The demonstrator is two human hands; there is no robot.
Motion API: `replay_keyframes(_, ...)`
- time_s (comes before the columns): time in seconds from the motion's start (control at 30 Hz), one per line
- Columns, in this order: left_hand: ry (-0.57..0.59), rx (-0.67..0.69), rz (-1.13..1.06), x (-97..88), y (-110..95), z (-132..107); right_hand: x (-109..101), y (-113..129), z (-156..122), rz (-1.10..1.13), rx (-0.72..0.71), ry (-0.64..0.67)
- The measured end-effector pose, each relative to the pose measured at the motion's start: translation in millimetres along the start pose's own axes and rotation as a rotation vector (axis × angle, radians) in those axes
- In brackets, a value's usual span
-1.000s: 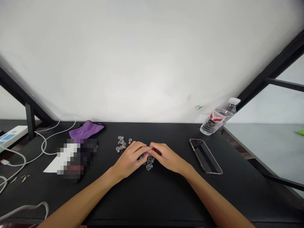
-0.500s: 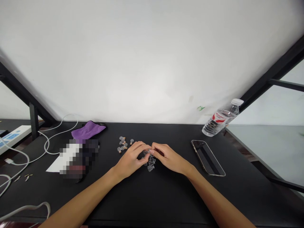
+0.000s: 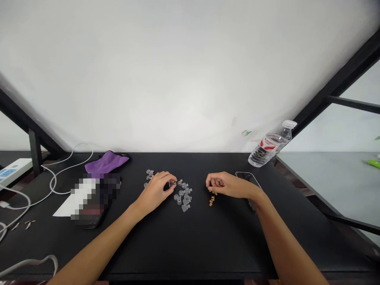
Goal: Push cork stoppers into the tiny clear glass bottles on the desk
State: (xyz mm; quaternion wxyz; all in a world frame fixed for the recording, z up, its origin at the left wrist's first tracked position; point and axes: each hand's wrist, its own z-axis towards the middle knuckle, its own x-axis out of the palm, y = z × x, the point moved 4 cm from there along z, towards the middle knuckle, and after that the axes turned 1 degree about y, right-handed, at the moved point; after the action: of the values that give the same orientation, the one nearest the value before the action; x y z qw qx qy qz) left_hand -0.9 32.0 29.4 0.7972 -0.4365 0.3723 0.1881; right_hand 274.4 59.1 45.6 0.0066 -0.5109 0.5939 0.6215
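Observation:
My left hand is closed, pinching a small clear glass bottle between thumb and fingertips. Just right of it lies a loose group of several tiny glass bottles of differing shapes. More little bottles, with corks in them, are partly covered behind the left hand. My right hand hovers low over several small tan corks, thumb and fingers curled together; whatever is between its fingertips is too small to make out.
A phone lies partly under my right forearm. At the back right, a water bottle leans by the black frame. On the left are a purple cloth, a white cable, a white paper and a power strip.
My hands have come apart. The left moved slightly left with a glass bottle; the right moved right to the corks, which now show, as do more bottles in the middle.

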Motion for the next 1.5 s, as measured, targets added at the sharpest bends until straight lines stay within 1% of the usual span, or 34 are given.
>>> replay_keyframes(0.27, 0.079, -0.032, -0.072, 10.7, 6, -2, 1, 5, -3, -0.054, 0.004, 0.081)
replay_keyframes(0.37, 0.069, -0.049, -0.069, 13.7, 4, -2, 1, 5, -3, -0.059, 0.006, 0.091)
replay_keyframes(0.47, 0.042, -0.008, -0.009, 16.6, 0, -1, 1, 4, -3, -0.051, -0.002, 0.095)
replay_keyframes(0.57, 0.031, 0.038, 0.056, 21.3, -3, 2, -1, 4, -3, -0.028, -0.028, 0.053)
replay_keyframes(0.7, -0.008, 0.037, 0.048, 24.0, -1, 5, 0, 6, 1, 0.008, -0.044, -0.03)
replay_keyframes(0.77, -0.049, 0.043, 0.007, 22.1, -1, 5, 2, 10, 5, 0.029, -0.054, -0.087)
replay_keyframes(0.83, -0.093, 0.061, -0.056, 18.5, -5, 4, 6, 16, 10, 0.069, -0.079, -0.179)
replay_keyframes(0.9, -0.124, 0.098, -0.135, 14.8, -10, 3, 11, 25, 14, 0.115, -0.118, -0.273)
replay_keyframes(0.93, -0.135, 0.124, -0.175, 13.3, -14, 2, 16, 30, 16, 0.126, -0.137, -0.29)
replay_keyframes(1.07, -0.17, 0.229, -0.295, 9.4, -25, 0, 33, 49, 21, 0.157, -0.188, -0.245)
replay_keyframes(1.17, -0.169, 0.255, -0.321, 8.5, -28, -1, 40, 57, 22, 0.145, -0.209, -0.23)
replay_keyframes(1.27, -0.156, 0.228, -0.304, 6.9, -26, -1, 40, 58, 21, 0.13, -0.211, -0.225)
replay_keyframes(1.33, -0.164, 0.181, -0.274, 4.8, -21, 0, 35, 53, 20, 0.123, -0.199, -0.244)
replay_keyframes(1.43, -0.153, 0.103, -0.229, 4.1, -10, 2, 23, 39, 16, 0.096, -0.169, -0.267)
replay_keyframes(1.5, -0.12, 0.056, -0.199, 7.3, -2, 3, 17, 27, 14, 0.062, -0.132, -0.215)
